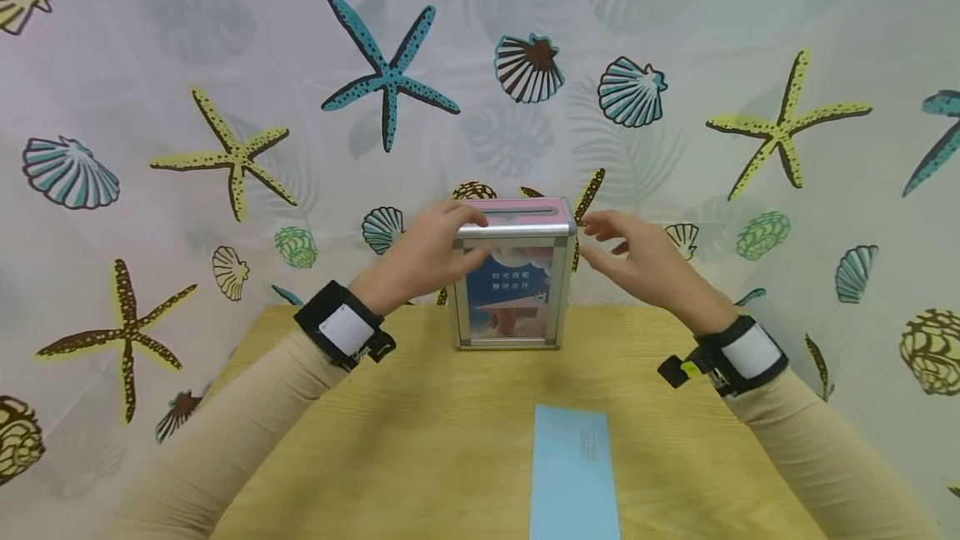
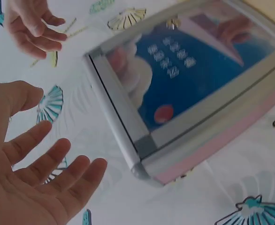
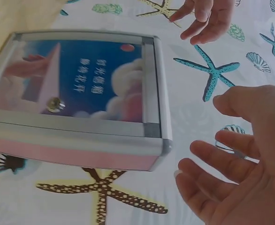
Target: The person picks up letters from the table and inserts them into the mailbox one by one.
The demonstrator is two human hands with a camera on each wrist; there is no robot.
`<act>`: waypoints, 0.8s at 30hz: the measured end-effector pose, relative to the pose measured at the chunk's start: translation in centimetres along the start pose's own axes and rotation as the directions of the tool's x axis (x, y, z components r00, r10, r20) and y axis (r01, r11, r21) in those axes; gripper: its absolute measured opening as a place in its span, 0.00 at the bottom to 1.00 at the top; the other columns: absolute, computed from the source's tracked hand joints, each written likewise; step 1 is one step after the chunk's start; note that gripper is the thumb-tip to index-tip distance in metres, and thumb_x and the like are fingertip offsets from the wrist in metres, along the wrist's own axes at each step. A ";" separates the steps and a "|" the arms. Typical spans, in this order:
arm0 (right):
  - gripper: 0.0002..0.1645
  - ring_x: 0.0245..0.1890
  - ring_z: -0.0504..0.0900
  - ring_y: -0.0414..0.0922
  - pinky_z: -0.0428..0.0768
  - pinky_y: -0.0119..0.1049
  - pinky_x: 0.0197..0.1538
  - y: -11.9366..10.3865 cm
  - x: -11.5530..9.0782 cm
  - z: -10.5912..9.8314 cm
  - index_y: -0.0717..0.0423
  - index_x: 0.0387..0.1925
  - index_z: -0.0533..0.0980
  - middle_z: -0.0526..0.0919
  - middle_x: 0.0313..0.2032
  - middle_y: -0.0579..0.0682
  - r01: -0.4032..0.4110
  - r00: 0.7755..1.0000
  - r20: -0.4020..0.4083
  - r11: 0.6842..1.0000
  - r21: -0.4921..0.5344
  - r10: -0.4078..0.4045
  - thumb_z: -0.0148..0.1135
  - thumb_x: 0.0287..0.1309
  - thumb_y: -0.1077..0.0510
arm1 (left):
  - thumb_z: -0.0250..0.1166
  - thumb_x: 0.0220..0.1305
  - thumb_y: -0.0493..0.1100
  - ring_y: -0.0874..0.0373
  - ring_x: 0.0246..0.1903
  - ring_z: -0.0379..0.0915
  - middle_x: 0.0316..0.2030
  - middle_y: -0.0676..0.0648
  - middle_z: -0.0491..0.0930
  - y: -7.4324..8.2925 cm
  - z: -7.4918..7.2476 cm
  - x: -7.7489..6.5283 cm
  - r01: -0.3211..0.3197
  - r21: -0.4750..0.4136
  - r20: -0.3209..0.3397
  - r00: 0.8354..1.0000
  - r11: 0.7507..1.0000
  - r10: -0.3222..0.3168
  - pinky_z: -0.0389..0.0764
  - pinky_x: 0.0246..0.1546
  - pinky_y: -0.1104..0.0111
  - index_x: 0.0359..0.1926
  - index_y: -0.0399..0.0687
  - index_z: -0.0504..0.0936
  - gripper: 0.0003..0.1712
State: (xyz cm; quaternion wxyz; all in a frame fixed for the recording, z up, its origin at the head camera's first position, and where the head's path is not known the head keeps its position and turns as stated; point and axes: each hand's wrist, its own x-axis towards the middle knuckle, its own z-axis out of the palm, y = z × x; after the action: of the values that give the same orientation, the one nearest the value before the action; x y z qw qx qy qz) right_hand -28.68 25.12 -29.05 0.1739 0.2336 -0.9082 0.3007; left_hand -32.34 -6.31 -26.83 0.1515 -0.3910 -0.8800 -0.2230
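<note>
A pink box with silver metal edges (image 1: 558, 290) stands upright at the back of the table. Its top has a long slot, and behind its front panel (image 2: 184, 89) is a blue picture with white writing and a paper plane. A small round lock (image 3: 56, 104) sits on that front. My left hand (image 1: 431, 252) overlaps the box's upper left in the head view; the left wrist view shows its fingers loosely spread, apart from the corner. My right hand (image 1: 645, 261) hovers just right of the box, fingers slightly bent and holding nothing.
A light blue envelope (image 1: 573, 473) with small print lies flat at the front of the wooden table (image 1: 390, 432). Behind the box hangs a white cloth (image 1: 480, 140) printed with starfish and shells. Each wrist wears a black strap (image 1: 345, 327).
</note>
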 end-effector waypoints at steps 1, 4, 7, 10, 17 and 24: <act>0.28 0.58 0.81 0.60 0.82 0.56 0.54 0.0 -0.8 0.2 0.60 0.67 0.72 0.82 0.59 0.62 -0.006 1.000 0.000 1.000 0.000 0.006 0.62 0.72 0.54 | 0.68 0.70 0.46 0.44 0.56 0.79 0.58 0.39 0.79 0.2 0.3 -0.5 0.000 0.005 0.003 1.000 1.000 0.000 0.82 0.55 0.56 0.60 0.38 0.79 0.23; 0.33 0.61 0.79 0.61 0.82 0.57 0.56 0.0 -3.3 1.4 0.61 0.71 0.69 0.79 0.62 0.64 -0.013 1.000 0.022 1.000 -0.009 0.013 0.65 0.70 0.54 | 0.70 0.68 0.49 0.46 0.55 0.79 0.57 0.41 0.81 0.9 1.4 -2.0 0.024 0.016 0.025 0.999 1.000 -0.024 0.82 0.56 0.56 0.61 0.40 0.78 0.27; 0.38 0.66 0.75 0.63 0.79 0.61 0.61 -0.4 -5.8 2.6 0.63 0.73 0.65 0.75 0.67 0.65 -0.022 0.997 0.075 0.999 -0.044 0.025 0.66 0.69 0.51 | 0.71 0.66 0.54 0.48 0.58 0.78 0.59 0.42 0.79 1.5 3.1 -3.8 0.065 0.031 0.054 0.996 0.997 -0.067 0.81 0.59 0.56 0.64 0.42 0.77 0.32; 0.44 0.70 0.70 0.65 0.74 0.65 0.66 -0.9 -8.2 3.7 0.64 0.75 0.62 0.71 0.70 0.66 -0.044 0.989 0.138 0.996 -0.072 0.054 0.67 0.68 0.48 | 0.71 0.64 0.57 0.48 0.60 0.77 0.62 0.42 0.76 1.7 5.1 -5.3 0.104 0.020 0.079 0.991 0.994 -0.106 0.81 0.60 0.55 0.67 0.45 0.75 0.36; 0.50 0.70 0.70 0.66 0.74 0.66 0.64 -2.1 -12.4 5.7 0.63 0.76 0.61 0.69 0.71 0.65 -0.131 0.960 0.244 0.990 -0.042 0.138 0.66 0.66 0.36 | 0.70 0.64 0.63 0.48 0.67 0.72 0.70 0.43 0.70 1.5 9.2 -7.3 0.179 -0.022 0.157 0.972 0.984 -0.174 0.78 0.65 0.55 0.73 0.47 0.69 0.44; 0.58 0.71 0.69 0.65 0.73 0.65 0.66 -2.0 -16.1 8.3 0.62 0.76 0.61 0.68 0.73 0.63 -0.335 0.886 0.351 0.942 0.037 0.301 0.66 0.60 0.28 | 0.68 0.65 0.64 0.43 0.72 0.66 0.74 0.39 0.67 1.9 13.2 -8.4 0.238 -0.084 0.251 0.945 0.968 -0.210 0.74 0.68 0.50 0.76 0.45 0.65 0.47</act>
State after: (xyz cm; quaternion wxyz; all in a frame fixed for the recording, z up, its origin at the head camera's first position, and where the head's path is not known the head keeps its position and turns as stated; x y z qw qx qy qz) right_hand -15.76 23.65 -41.80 -0.0490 0.1382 -0.9348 0.3234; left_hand -26.70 -3.64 -41.24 -0.0049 -0.3204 -0.9165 -0.2394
